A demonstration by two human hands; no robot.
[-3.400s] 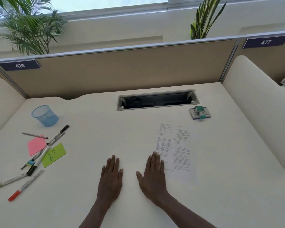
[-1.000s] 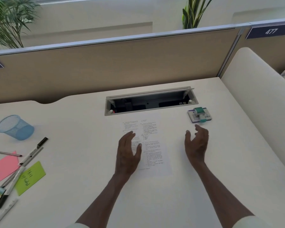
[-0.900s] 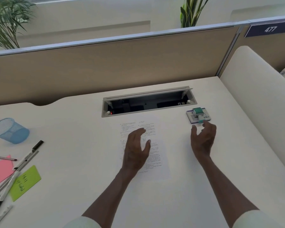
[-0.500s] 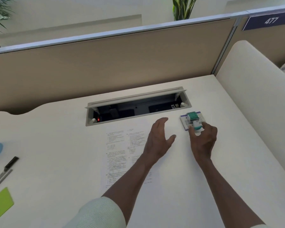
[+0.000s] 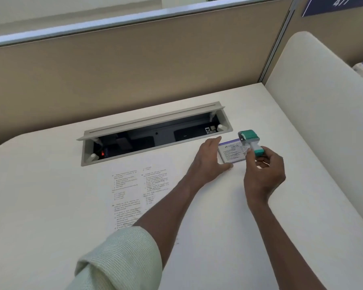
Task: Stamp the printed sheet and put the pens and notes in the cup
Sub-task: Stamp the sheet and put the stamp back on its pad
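Note:
The printed sheet [image 5: 132,189] lies flat on the white desk, partly under my left forearm. My right hand [image 5: 263,172] grips the green and white stamp [image 5: 250,142] by its handle, lifted and tilted just above the ink pad case [image 5: 231,152]. My left hand [image 5: 210,160] rests against the left edge of that flat case, thumb and fingers around its corner. The cup, pens and notes are out of view.
An open cable tray [image 5: 155,132] is set into the desk [image 5: 260,237] just behind the sheet. A beige partition [image 5: 134,65] closes the back, and a rounded white divider [image 5: 323,105] runs along the right side.
My right hand has closed on the stamp and lifted it off the ink pad case. My left hand has reached right to the case. The view has shifted right, so the cup and pens left the frame.

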